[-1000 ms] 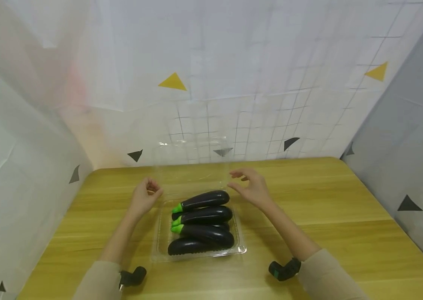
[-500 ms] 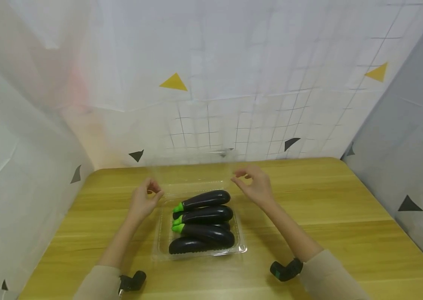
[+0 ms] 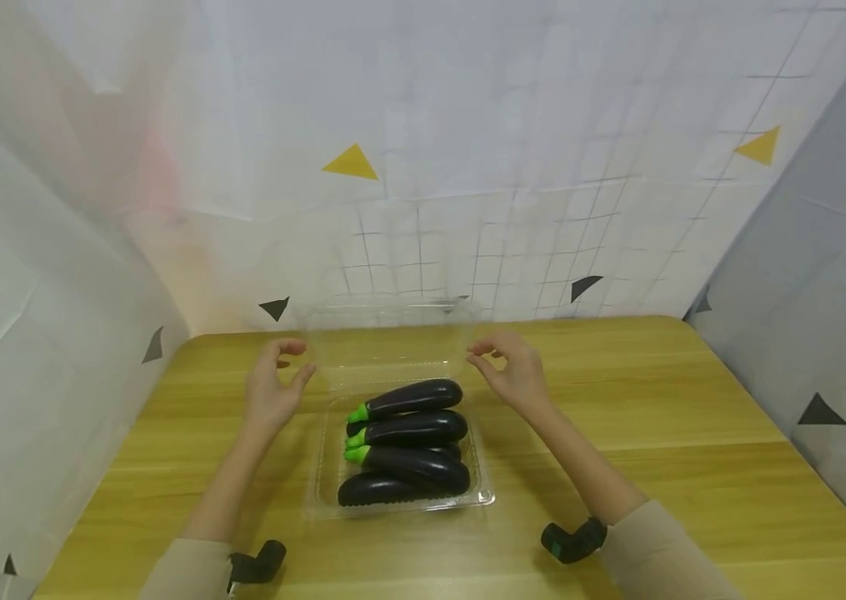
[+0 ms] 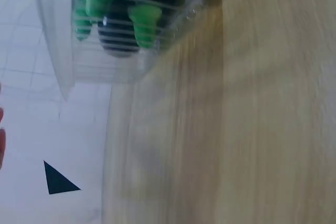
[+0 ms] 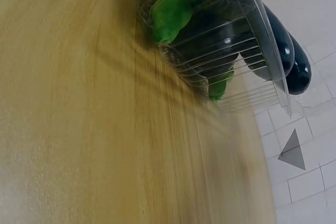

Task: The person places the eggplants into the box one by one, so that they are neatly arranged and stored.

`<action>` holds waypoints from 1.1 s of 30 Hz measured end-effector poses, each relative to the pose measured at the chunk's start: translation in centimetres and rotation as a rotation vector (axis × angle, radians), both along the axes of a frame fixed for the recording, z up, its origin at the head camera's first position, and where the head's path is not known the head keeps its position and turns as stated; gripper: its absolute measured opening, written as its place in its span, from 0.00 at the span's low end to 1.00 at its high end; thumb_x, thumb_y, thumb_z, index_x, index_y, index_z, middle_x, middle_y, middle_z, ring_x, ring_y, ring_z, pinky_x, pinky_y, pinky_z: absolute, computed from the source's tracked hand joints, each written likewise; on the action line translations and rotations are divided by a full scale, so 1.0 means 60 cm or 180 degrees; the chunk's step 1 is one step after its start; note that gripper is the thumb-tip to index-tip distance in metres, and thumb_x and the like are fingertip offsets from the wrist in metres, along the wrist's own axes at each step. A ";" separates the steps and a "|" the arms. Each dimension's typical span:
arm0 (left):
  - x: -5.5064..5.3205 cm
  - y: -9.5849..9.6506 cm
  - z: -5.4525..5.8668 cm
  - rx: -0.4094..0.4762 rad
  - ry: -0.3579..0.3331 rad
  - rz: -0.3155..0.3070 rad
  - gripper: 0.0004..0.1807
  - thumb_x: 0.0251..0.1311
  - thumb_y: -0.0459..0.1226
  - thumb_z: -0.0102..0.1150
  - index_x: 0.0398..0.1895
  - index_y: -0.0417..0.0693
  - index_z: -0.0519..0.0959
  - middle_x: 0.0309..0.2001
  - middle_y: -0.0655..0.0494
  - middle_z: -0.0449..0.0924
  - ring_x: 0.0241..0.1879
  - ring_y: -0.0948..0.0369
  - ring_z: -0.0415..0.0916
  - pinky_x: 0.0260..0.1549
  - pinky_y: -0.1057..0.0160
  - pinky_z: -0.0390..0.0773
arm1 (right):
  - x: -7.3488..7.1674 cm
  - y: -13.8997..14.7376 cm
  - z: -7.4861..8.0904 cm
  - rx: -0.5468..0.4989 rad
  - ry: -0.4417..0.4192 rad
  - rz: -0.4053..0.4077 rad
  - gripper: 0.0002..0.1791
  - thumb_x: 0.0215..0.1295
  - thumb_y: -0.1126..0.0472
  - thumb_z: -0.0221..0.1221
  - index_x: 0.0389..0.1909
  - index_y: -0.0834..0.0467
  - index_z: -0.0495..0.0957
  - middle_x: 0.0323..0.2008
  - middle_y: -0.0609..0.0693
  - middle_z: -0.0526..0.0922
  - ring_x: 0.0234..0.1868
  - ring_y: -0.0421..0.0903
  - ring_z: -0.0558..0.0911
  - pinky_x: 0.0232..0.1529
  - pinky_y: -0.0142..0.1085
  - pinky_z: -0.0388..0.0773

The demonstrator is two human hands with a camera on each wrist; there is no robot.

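A clear plastic clamshell container (image 3: 325, 500) holds several dark eggplants (image 3: 415, 429) with green stem ends, laid crosswise and piled above its rim. Its see-through lid (image 3: 392, 307) stands raised at the back. By the lid's left edge is my left hand (image 3: 272, 392), thumb and fingers spread apart. On the other side, my right hand (image 3: 516, 371) pinches the lid's right edge between thumb and fingers. In the left wrist view, some fingertips (image 4: 1, 140) show at the border. The right wrist view shows the ribbed container wall (image 5: 210, 61) with eggplants inside.
The container stands on a wood-grain table (image 3: 655, 433). White paper sheeting (image 3: 543, 125) with grid lines and yellow and black triangles hangs behind and at both sides. A black wrist device (image 3: 573, 540) sits at each sleeve cuff.
The lid has tipped forward from a more upright stance. My left hand has parted its thumb and fingers and drawn slightly left. My right hand's fingertips have closed together at the lid's edge.
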State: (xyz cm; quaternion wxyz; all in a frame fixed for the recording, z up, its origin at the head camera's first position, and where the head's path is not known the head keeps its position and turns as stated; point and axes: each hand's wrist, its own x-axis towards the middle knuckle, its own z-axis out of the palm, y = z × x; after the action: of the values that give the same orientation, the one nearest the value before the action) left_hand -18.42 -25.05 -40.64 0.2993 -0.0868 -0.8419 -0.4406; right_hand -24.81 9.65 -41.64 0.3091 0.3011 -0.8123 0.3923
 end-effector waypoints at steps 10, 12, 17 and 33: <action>0.006 0.012 0.010 0.0070 0.0057 0.0150 0.10 0.53 0.24 0.66 0.34 0.38 0.75 0.33 0.47 0.80 0.36 0.56 0.76 0.41 0.54 0.75 | 0.006 0.002 0.004 -0.0067 -0.0152 -0.0012 0.17 0.47 0.66 0.74 0.41 0.61 0.83 0.29 0.50 0.84 0.32 0.50 0.82 0.33 0.42 0.82; 0.007 0.012 0.010 0.0058 0.0048 0.0138 0.10 0.52 0.23 0.66 0.33 0.38 0.75 0.32 0.47 0.80 0.35 0.56 0.76 0.41 0.57 0.74 | 0.011 0.001 0.011 -0.0137 -0.0133 -0.0036 0.23 0.46 0.64 0.75 0.45 0.62 0.81 0.27 0.50 0.83 0.30 0.50 0.81 0.33 0.42 0.81; 0.009 0.013 0.010 0.0064 0.0087 0.0086 0.10 0.51 0.22 0.66 0.32 0.38 0.75 0.32 0.47 0.81 0.34 0.57 0.76 0.40 0.62 0.73 | 0.023 0.000 0.045 -0.0388 0.0032 -0.0091 0.30 0.43 0.62 0.76 0.51 0.59 0.80 0.27 0.49 0.81 0.31 0.46 0.79 0.35 0.39 0.78; 0.027 0.011 0.013 -0.0044 0.0304 0.0008 0.17 0.48 0.21 0.68 0.39 0.37 0.73 0.32 0.47 0.79 0.35 0.54 0.76 0.39 0.60 0.74 | 0.042 -0.004 0.093 -0.0441 0.0679 0.0127 0.13 0.46 0.71 0.73 0.34 0.61 0.83 0.27 0.50 0.83 0.31 0.46 0.77 0.33 0.33 0.76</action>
State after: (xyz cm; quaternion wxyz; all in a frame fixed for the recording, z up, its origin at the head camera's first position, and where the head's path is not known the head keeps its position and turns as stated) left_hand -16.83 -24.40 -39.87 0.3390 -0.1088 -0.8298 -0.4297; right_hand -22.27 9.41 -36.07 0.4060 0.3352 -0.7396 0.4194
